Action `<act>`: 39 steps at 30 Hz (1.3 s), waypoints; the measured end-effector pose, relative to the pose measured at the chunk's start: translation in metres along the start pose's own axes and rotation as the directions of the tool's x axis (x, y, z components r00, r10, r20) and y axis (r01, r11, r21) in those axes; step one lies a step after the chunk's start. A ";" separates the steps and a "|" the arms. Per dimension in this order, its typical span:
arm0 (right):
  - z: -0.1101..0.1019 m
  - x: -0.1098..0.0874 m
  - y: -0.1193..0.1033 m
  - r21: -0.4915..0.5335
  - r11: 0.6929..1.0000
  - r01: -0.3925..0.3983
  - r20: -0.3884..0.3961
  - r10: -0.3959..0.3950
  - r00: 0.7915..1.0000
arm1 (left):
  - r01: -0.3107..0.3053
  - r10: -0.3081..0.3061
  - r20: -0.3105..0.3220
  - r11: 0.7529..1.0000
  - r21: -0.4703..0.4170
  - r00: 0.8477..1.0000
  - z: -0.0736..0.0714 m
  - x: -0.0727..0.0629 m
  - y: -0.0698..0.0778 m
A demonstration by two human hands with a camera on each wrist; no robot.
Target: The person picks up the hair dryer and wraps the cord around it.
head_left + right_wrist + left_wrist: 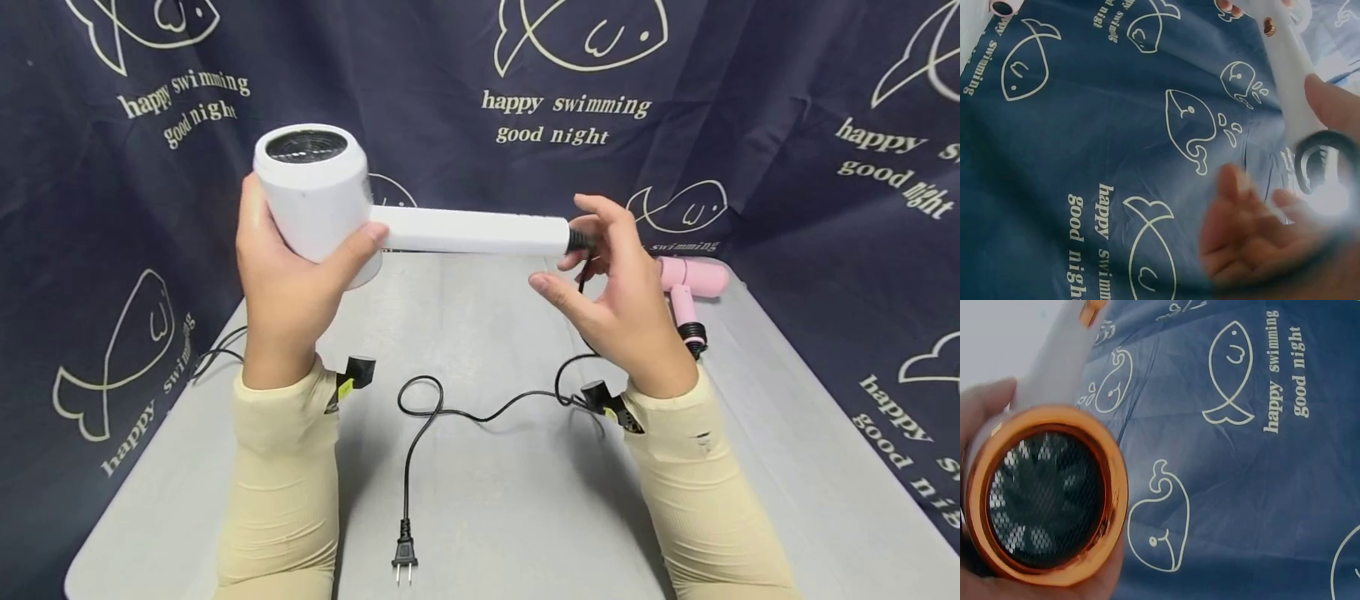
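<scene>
My left hand (285,283) grips a white hair dryer (468,230) by its barrel, above the table. The handle points right, roughly level, and a dark opening faces up. In the left wrist view, a copper-coloured ring (1116,487) surrounds a mesh grille (1044,497). At the handle's end, my right hand (626,300) is spread around the black cord, thumb apart from the loosely bent fingers. In the right wrist view, its fingers (1235,231) are blurred and do not close on the handle. The cord (480,419) trails to a two-pin plug (404,554) near the front.
A pink hair dryer (697,277) lies at the right rear of the grey table (480,500), its black cord (692,333) wound at the handle. Another length of black cord (217,348) lies by the left edge. Dark blue printed curtains (442,83) surround the table.
</scene>
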State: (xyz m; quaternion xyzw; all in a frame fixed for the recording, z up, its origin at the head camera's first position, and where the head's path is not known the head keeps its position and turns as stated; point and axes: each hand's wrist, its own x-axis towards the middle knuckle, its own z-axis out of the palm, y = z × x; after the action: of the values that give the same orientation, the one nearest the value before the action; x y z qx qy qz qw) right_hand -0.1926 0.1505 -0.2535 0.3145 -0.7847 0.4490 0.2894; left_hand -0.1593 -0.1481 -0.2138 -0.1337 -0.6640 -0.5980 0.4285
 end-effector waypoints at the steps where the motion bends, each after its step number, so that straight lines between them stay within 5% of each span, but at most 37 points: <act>1: 0.000 0.000 0.001 -0.017 0.999 -0.030 0.015 0.031 0.999 | 0.008 -0.008 -0.029 1.000 -0.021 1.000 0.000 0.000 0.001; 8: 0.003 -0.002 0.011 -0.124 0.983 -0.135 0.154 0.153 0.976 | 0.069 -0.115 -0.184 0.969 -0.237 0.976 0.000 0.005 0.000; 12: 0.013 -0.003 0.015 -0.166 0.984 -0.057 0.203 0.090 0.975 | 0.049 -0.129 -0.223 0.941 -0.335 0.966 0.001 0.007 -0.003; 15: 0.022 -0.003 0.013 -0.196 0.979 0.055 0.222 -0.010 0.975 | 0.045 -0.121 -0.219 0.946 -0.322 0.968 0.002 0.006 -0.005; 21: 0.032 -0.004 0.004 -0.154 0.980 0.127 0.251 -0.085 0.964 | 0.072 -0.086 -0.138 0.992 -0.100 0.987 0.001 0.003 -0.007; 27: 0.023 -0.005 -0.003 -0.156 0.983 0.095 0.020 -0.093 0.995 | 0.093 -0.087 -0.051 0.985 0.142 0.995 0.001 0.001 -0.009; 34: 0.012 0.000 -0.014 -0.059 0.998 0.024 -0.125 -0.031 0.992 | 0.100 -0.125 0.118 0.976 0.195 0.985 -0.001 0.002 -0.022; 39: 0.007 0.003 -0.018 -0.048 0.998 -0.051 -0.160 0.043 0.986 | 0.126 -0.147 0.215 0.986 0.109 0.966 -0.003 0.004 -0.033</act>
State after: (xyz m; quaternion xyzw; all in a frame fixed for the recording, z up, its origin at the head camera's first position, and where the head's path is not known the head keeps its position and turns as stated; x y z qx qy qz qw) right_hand -0.1824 0.1366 -0.2452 0.2514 -0.7777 0.4589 0.3484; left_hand -0.1837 -0.1602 -0.2335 -0.1334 -0.7428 -0.5754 0.3153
